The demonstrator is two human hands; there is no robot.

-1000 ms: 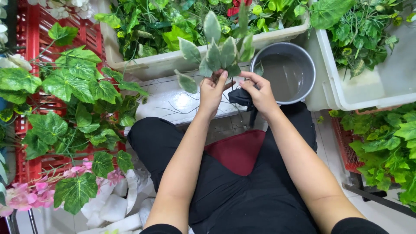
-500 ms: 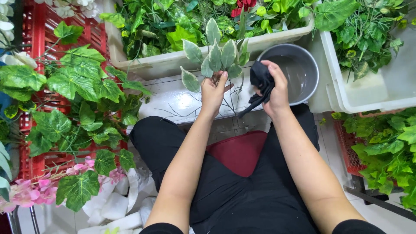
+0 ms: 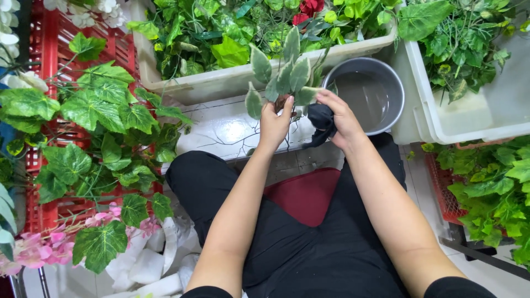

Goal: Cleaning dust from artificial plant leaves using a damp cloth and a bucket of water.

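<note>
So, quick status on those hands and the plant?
Left hand grips pale grey-green leafy sprig by its stem. Right hand presses dark cloth on one leaf. Grey water bucket behind; nothing blocking.

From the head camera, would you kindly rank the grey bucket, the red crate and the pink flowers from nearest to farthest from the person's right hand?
1. Grey bucket: just beyond the right hand, slightly to its right, holding water.
2. Red crate: far left, behind the big green leaves.
3. Pink flowers: lower left corner, farthest away.
</note>
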